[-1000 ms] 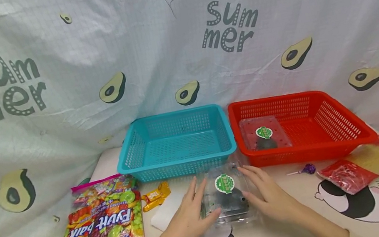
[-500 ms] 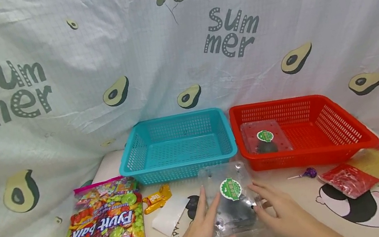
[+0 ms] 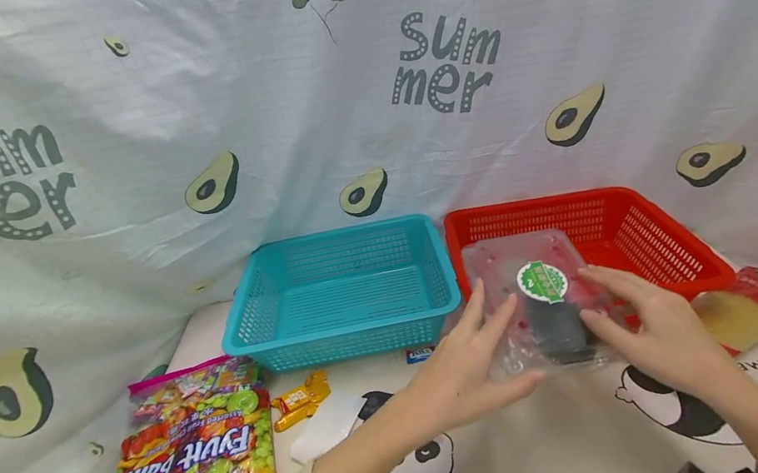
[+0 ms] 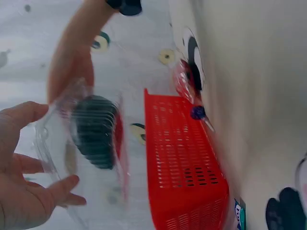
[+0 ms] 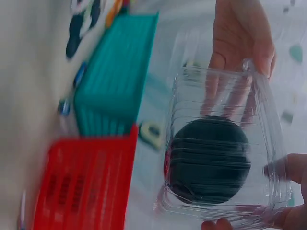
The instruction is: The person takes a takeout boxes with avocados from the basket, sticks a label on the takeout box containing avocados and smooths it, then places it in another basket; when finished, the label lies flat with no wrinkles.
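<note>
A clear plastic clamshell box (image 3: 498, 266) with a round green-and-white label hangs tilted in the air in front of the red basket (image 3: 670, 244), overlapping it in the head view. Through its walls shows a dark rounded thing (image 5: 208, 158), whose kind I cannot make out. My left hand (image 3: 460, 374) holds one side, thumb toward the near edge. On the opposite side my right hand (image 3: 662, 330) grips the box. In the right wrist view, the right fingers bend around the rim of the box (image 5: 220, 105). The box inside the red basket is now hidden behind the held one.
Left of the red basket stands a turquoise basket (image 3: 359, 295). A fruit candy bag (image 3: 183, 465), an orange wrapped snack (image 3: 301, 400) and a white paper piece (image 3: 328, 425) lie at left. At right is a red-and-yellow packet (image 3: 757, 305); a lollipop (image 4: 196, 112) lies near the red basket.
Both hands have raised the clamshell box off the table and carried it right and forward to the red basket. A small blue packet now shows by the turquoise basket.
</note>
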A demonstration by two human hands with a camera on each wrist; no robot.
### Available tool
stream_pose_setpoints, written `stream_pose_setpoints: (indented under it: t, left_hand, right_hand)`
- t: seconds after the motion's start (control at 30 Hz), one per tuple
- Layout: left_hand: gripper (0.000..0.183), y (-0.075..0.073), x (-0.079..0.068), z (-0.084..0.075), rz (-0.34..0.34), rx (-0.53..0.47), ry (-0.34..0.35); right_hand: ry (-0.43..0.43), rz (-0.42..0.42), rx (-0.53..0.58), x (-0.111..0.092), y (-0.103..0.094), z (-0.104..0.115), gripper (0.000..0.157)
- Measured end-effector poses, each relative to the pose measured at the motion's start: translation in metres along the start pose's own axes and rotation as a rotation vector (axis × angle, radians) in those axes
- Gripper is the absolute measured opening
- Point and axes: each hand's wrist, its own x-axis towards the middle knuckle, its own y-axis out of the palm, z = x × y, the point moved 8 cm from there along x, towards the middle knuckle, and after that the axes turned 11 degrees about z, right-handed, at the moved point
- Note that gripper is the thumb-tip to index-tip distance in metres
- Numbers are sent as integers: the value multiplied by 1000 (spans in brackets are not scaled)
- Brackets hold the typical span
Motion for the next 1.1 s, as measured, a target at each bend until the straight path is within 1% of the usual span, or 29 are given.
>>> stream_pose_setpoints:
  t: [0.07, 0.13, 0.2, 0.27, 0.33, 0.4, 0.43, 0.5, 0.57, 0.63, 0.67, 0.7, 0.73, 0.83, 0.93, 1.0, 1.1]
  left_hand:
    - [79, 2, 29, 3, -3, -8, 7]
    - [77, 7, 56, 8, -21, -33, 5]
    - [73, 15, 79, 13, -49, -68, -1]
    - [69, 22, 98, 17, -82, -101, -14]
    - [65, 29, 113, 20, -114, -128, -28]
    - [62, 34, 126, 21, -144, -153, -37]
    - [60, 36, 131, 22, -156, -167, -47]
    - [59, 40, 140, 25, -173, -197, -75]
    - [57, 46, 146, 28, -170, -212, -92]
    - [57, 55, 150, 31, -127, -184, -128]
    - [56, 59, 152, 33, -95, -151, -145]
    - [55, 63, 154, 33, -58, -109, -153]
    - [53, 68, 156, 33, -12, -68, -155]
    - [49, 81, 162, 31, 134, 60, -173]
    - [46, 93, 167, 29, 248, 164, -187]
    - [47, 100, 169, 29, 292, 223, -210]
    - [48, 106, 171, 31, 318, 275, -239]
  right_hand:
    - [30, -27, 0, 9, -13, -18, 50]
    - [71, -43, 0, 19, -23, -38, 50]
    - [111, -43, 9, 30, -29, -58, 51]
    - [152, -39, 12, 40, -31, -77, 51]
    - [190, -31, 19, 48, -30, -93, 52]
    - [237, -27, 41, 54, -28, -109, 52]
    - [258, -28, 49, 57, -26, -116, 52]
    - [285, -58, 38, 64, -20, -146, 52]
    - [304, -63, 33, 67, -18, -153, 51]
    - [306, -68, 2, 71, -16, -157, 49]
    - [303, -67, -13, 72, -14, -158, 48]
    - [300, -49, -13, 72, -13, -154, 47]
    - [305, -23, -15, 71, -13, -146, 46]
    - [305, 39, -65, 72, -2, -156, 46]
    - [317, 150, -151, 71, 11, -166, 48]
    - [324, 226, -202, 72, 19, -169, 48]
    - [338, 301, -233, 73, 28, -172, 46]
